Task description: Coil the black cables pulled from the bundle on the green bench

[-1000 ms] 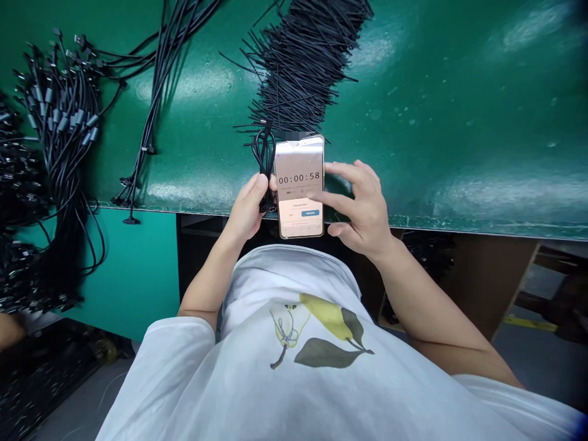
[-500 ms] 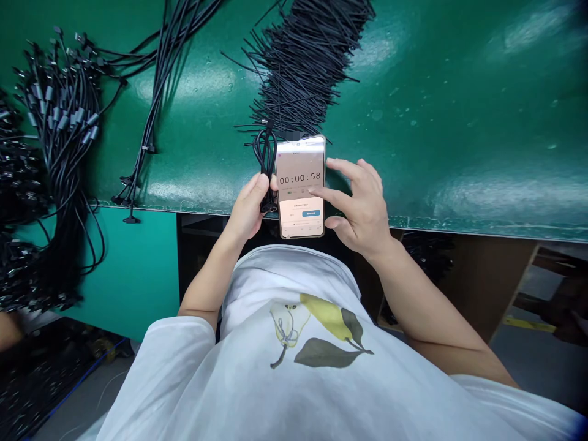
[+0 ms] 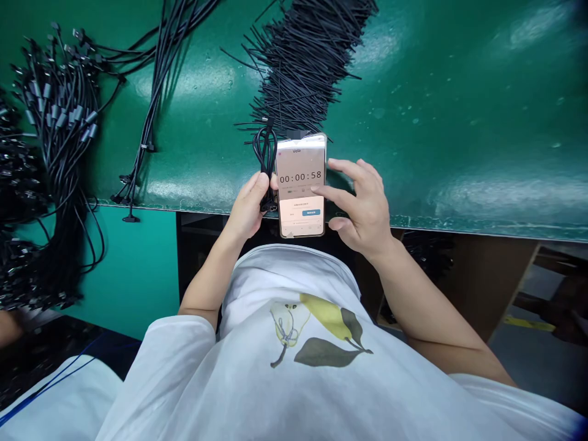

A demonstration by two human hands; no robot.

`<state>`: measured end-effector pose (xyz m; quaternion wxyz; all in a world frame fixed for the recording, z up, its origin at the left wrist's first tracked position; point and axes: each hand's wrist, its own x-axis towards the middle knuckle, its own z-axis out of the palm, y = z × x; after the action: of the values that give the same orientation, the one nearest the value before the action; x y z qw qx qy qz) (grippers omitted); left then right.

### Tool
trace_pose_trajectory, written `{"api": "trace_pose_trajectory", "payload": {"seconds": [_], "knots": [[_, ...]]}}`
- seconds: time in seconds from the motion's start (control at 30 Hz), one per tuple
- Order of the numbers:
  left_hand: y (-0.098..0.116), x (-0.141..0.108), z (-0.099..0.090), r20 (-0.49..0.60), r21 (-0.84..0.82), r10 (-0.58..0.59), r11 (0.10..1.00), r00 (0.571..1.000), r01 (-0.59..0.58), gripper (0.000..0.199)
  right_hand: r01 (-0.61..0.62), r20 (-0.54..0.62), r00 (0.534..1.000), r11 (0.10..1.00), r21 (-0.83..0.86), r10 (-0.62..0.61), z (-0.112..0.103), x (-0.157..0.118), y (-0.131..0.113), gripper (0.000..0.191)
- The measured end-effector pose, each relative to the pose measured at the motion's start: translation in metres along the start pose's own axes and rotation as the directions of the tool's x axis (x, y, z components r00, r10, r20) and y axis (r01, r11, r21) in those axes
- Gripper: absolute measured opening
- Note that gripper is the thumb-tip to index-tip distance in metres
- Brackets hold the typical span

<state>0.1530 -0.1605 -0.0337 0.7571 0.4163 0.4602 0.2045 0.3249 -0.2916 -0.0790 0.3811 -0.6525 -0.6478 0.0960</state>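
Observation:
My left hand [image 3: 249, 205] is closed on a coiled black cable [image 3: 265, 150] at the table's front edge. Beside the coil, a phone [image 3: 301, 165] with a lit screen reading 00:00:58 stands at my left fingertips; how it is supported is partly hidden. My right hand [image 3: 365, 205] is spread at the phone's right side, holding nothing, its index fingertip over the middle of the screen. Behind the phone, a heap of short black ties [image 3: 303, 67] stretches toward the back of the table.
The green table [image 3: 450, 122] has a front edge running across the view. Bundled black cables [image 3: 68, 153] hang over it at the left, and a thinner cable bundle [image 3: 154, 110] lies to their right. A white cloth-covered shape [image 3: 68, 392] shows at the lower left.
A white cloth-covered shape with blue strands has come into view at the lower left. My hands, the coil and the phone have hardly moved; the word "Vela" is now readable on the screen.

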Motion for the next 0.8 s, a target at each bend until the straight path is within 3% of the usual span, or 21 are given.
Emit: {"api": "trace_pose_trajectory", "payload": {"seconds": [0.2, 0.33, 0.43, 0.5, 0.6, 0.73, 0.8], "knots": [[-0.002, 0.001, -0.002, -0.006, 0.008, -0.007, 1.0, 1.0, 0.007, 0.035, -0.105, -0.062, 0.992, 0.992, 0.067, 0.11, 0.001, -0.002, 0.001, 0.08], [-0.002, 0.001, -0.002, 0.012, -0.009, -0.002, 1.0, 1.0, 0.002, 0.034, -0.129, -0.215, 0.963, 0.979, 0.158, 0.162, 0.001, 0.0, -0.002, 0.069], [-0.001, 0.0, 0.0, 0.018, -0.047, 0.01, 0.999, 1.0, -0.009, 0.034, -0.209, -0.221, 0.941, 0.955, 0.212, 0.256, 0.001, 0.002, -0.003, 0.059], [0.0, 0.0, 0.001, 0.017, -0.084, 0.018, 0.996, 1.0, -0.016, 0.034, -0.296, -0.161, 0.916, 0.889, 0.35, 0.368, 0.0, 0.004, -0.004, 0.048], [0.0, -0.001, 0.001, 0.019, -0.13, 0.026, 0.991, 0.999, -0.024, 0.033, -0.463, 0.048, 0.849, 0.697, 0.547, 0.526, -0.001, 0.012, -0.005, 0.045], [0.0, -0.002, -0.004, 0.039, -0.193, 0.037, 0.981, 0.999, -0.028, 0.034, -0.593, 0.356, 0.799, 0.536, 0.6, 0.485, -0.002, 0.027, -0.007, 0.041], [0.0, -0.004, -0.01, 0.042, -0.234, 0.029, 0.972, 0.999, -0.019, 0.034, -0.615, 0.432, 0.786, 0.49, 0.618, 0.442, 0.0, 0.032, -0.009, 0.039]]}}
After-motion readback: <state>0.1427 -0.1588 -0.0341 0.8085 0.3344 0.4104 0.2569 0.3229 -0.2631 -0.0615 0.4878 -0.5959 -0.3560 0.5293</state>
